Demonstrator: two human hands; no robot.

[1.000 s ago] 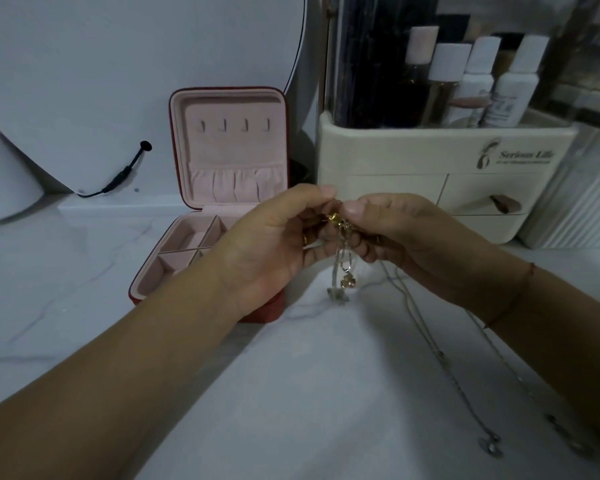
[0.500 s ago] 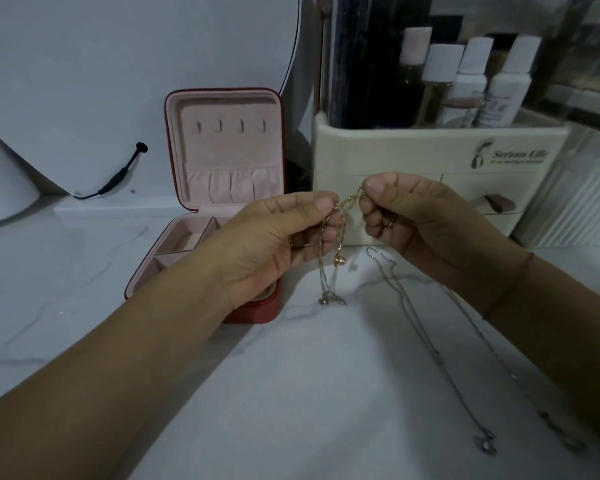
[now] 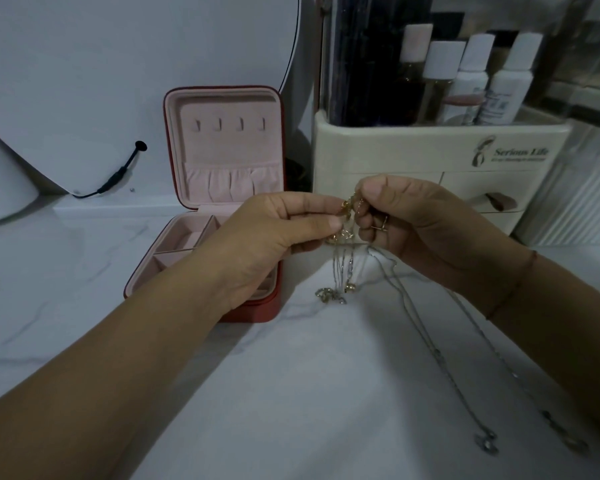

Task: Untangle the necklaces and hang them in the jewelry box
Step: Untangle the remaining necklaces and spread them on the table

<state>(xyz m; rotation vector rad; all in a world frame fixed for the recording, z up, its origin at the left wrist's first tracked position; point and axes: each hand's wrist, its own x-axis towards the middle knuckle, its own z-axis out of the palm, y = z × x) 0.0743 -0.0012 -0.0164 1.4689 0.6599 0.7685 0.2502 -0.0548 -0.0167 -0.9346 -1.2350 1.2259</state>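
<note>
A red jewelry box (image 3: 253,311) with pink lining stands open on the white marble table, its upright lid showing a row of small hooks (image 3: 229,124). Just right of the box, my left hand (image 3: 274,233) and my right hand (image 3: 406,220) pinch a tangle of gold and silver necklaces (image 3: 347,216) between their fingertips. Chains hang from the tangle, and their pendants (image 3: 329,295) touch the table. A long silver necklace (image 3: 440,358) trails from under my right hand across the table to its pendant (image 3: 486,443) at the lower right.
A cream cosmetics organizer (image 3: 430,150) with drawers and several bottles (image 3: 471,77) stands behind my hands. A round white mirror (image 3: 118,64) with a black cable (image 3: 118,173) leans at the back left. A ribbed white container (image 3: 582,209) is at the far right.
My hands have drawn together again after pulling slightly apart, and they sit a little lower. The hanging pendants have dropped onto the table.
</note>
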